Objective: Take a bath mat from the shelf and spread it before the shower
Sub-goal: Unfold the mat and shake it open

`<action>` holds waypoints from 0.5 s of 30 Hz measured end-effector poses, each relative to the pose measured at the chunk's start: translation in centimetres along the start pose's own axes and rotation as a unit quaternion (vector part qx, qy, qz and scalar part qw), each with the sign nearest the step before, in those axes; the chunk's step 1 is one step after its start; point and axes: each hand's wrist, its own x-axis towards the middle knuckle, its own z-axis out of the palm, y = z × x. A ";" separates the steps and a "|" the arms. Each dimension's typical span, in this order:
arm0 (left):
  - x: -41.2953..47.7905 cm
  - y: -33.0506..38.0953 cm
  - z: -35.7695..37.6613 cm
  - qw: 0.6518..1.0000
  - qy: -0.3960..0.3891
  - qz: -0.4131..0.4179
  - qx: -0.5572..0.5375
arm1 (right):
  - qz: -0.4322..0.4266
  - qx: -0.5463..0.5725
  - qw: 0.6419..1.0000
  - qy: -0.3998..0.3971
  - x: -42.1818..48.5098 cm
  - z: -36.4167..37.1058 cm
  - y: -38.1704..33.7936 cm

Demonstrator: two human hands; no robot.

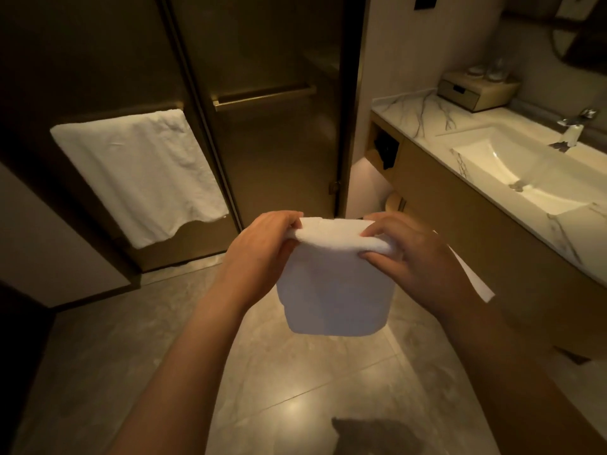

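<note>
A white folded bath mat [335, 290] hangs in the air in front of me, above the tiled floor [295, 389]. My left hand [262, 247] grips its top left edge and my right hand [414, 254] grips its top right edge. The mat is still folded and droops below both hands. The dark glass shower door [272, 126] with a horizontal bar handle stands straight ahead, shut. An open shelf [384, 152] sits in the vanity's end, to the right of the door.
A white towel [138, 172] hangs on a bar on the left glass panel. The vanity [476, 208] with marble top, sink [525, 178] and tap runs along the right. A small box [476, 90] stands on the counter's far end.
</note>
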 end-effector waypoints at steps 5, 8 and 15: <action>0.0 -0.5 -1.5 1.000 0.020 0.022 0.008 | -0.016 -0.016 0.999 0.025 0.6 0.2 -1.6; 0.0 -0.8 -2.3 0.999 0.034 0.011 0.007 | -0.036 -0.025 0.998 0.048 0.8 0.6 -2.4; 0.1 -2.1 -4.1 0.998 0.054 0.030 0.005 | -0.013 -0.037 0.999 0.035 1.3 1.9 -3.1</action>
